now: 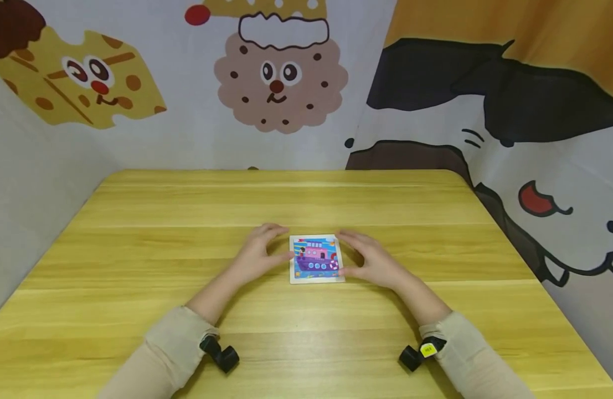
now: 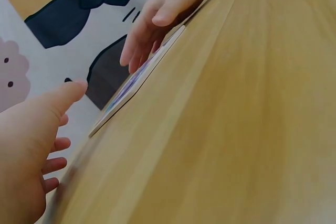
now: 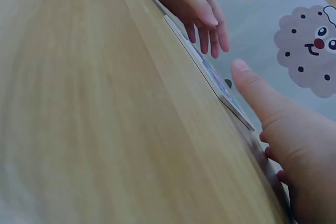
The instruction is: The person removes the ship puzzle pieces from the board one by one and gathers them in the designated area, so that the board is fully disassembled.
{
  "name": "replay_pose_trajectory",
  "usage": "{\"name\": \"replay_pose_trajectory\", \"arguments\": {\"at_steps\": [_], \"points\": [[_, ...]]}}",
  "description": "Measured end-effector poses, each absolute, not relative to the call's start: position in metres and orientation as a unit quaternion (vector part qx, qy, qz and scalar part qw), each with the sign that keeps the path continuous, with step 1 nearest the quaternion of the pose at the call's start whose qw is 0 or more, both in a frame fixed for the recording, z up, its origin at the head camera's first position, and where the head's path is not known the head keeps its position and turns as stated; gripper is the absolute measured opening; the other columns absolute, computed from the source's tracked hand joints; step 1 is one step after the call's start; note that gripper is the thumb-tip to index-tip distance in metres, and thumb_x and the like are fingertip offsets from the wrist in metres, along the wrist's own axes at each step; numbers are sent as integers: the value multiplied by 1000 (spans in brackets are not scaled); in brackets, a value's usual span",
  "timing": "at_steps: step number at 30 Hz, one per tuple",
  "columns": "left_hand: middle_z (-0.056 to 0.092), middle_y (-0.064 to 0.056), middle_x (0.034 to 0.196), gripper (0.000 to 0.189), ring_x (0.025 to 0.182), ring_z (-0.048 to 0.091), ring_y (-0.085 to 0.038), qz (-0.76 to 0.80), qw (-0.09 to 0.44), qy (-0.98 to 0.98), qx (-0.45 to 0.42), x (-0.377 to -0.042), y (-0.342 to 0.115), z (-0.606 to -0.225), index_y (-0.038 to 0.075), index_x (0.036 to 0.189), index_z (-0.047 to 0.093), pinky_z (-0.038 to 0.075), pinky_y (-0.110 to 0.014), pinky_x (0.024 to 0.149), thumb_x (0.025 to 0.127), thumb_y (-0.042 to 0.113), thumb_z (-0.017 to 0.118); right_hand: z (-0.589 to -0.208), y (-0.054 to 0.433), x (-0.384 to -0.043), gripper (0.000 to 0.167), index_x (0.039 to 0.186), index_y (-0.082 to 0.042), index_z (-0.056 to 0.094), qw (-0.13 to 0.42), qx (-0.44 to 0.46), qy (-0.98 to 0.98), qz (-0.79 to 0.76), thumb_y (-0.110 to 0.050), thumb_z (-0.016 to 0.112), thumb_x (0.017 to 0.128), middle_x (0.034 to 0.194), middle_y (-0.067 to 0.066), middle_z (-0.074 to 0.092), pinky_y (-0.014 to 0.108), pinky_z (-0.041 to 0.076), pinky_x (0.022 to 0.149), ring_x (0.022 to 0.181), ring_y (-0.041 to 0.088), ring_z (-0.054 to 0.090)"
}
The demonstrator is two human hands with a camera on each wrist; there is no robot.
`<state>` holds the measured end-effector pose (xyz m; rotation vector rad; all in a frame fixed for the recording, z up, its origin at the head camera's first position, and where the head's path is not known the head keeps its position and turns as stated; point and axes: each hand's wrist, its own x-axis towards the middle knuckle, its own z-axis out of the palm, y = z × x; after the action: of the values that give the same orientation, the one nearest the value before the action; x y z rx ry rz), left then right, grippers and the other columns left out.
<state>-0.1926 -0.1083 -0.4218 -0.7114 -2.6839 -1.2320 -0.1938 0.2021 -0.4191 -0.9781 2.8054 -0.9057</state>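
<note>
see cartoon cloth (image 1: pixel 179 138) at twelve o'clock behind table (image 1: pixel 306 338); see flat, white-edged purple boat picture (image 1: pixel 317 260), with left hand (image 1: pixel 253 256) at nine, right hand (image 1: pixel 376 263) at three, both wide.

Left hand (image 1: pixel 256 255) loosely curved, right hand (image 1: pixel 373 259) facing it, forearms (image 1: pixel 214 296) slanting inward

The left hand (image 2: pixel 29 150) fills the lower left corner, its thumb stretched out and its other fingers showing beneath. A thin, pale-edged card (image 2: pixel 135 85) with purple and blue on its face lies flat on the wood-grained table (image 2: pixel 220 124), which looks steeply slanted. At the card's far end, the right hand (image 2: pixel 165 14) points its fingers downward; contact is unclear. Behind is a white backdrop (image 2: pixel 58 69) with dark shapes (image 2: pixel 60 20).
</note>
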Motion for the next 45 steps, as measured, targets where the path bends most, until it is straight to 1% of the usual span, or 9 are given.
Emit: {"name": "replay_pose_trajectory", "arguments": {"at_steps": [4, 8, 12, 24, 29, 33, 40, 45], "points": [[52, -13, 131, 61, 121, 44, -32, -390, 58, -886, -246, -197, -101, -423, 5, 130, 57, 32, -55, 101, 81, 35, 77, -420, 201, -193, 94, 149, -16, 35, 28, -313, 909, -272, -60, 71, 74, 153, 11, 29, 60, 14, 108, 138, 37, 24], [54, -11, 127, 59, 119, 45, -29, -376, 59, -891, -249, -199, -97, -424, 5, 127, 60, 29, -53, 102, 80, 36, 77, -420, 200, -192, 97, 150, -16, 33, 33, -315, 913, -256, -64, 69, 73, 154, 10, 27, 59, 11, 109, 139, 37, 21], [54, -10, 127, 58, 119, 44, -29, -371, 56, -893, -249, -200, -96, -425, 6, 126, 60, 27, -53, 103, 80, 37, 77, -420, 200, -192, 97, 150, -15, 33, 31, -320, 915, -244, -65, 68, 74, 154, 11, 26, 59, 12, 109, 139, 37, 21], [53, -9, 127, 56, 119, 42, -28, -343, 59, -904, -248, -200, -96, -428, 6, 126, 62, 25, -50, 103, 82, 38, 75, -420, 198, -192, 95, 149, -13, 35, 31, -323, 914, -243, -64, 68, 76, 154, 11, 26, 59, 12, 108, 140, 37, 20], [54, -8, 124, 52, 117, 43, -26, -338, 69, -905, -248, -200, -95, -427, 8, 122, 65, 25, -48, 103, 81, 38, 76, -419, 199, -193, 95, 149, -14, 35, 33, -320, 916, -239, -66, 66, 76, 155, 10, 25, 59, 13, 108, 140, 36, 20], [55, -7, 122, 49, 115, 44, -25, -338, 70, -905, -247, -200, -93, -426, 8, 119, 67, 26, -48, 102, 81, 37, 77, -420, 200, -192, 96, 149, -15, 34, 37, -315, 919, -235, -70, 62, 75, 155, 8, 25, 57, 13, 109, 140, 34, 19], [56, -7, 119, 46, 112, 44, -25, -355, 71, -903, -231, -200, -91, -427, 7, 115, 68, 28, -47, 98, 79, 34, 79, -419, 199, -191, 95, 149, -15, 35, 37, -314, 919, -236, -68, 65, 76, 155, 8, 26, 58, 12, 109, 140, 35, 20], [58, -7, 116, 43, 110, 45, -25, -370, 76, -904, -200, -199, -84, -425, 9, 110, 70, 26, -48, 98, 76, 32, 82, -419, 199, -192, 96, 149, -16, 35, 42, -312, 919, -235, -70, 62, 76, 155, 7, 25, 56, 11, 110, 140, 33, 19]]}}
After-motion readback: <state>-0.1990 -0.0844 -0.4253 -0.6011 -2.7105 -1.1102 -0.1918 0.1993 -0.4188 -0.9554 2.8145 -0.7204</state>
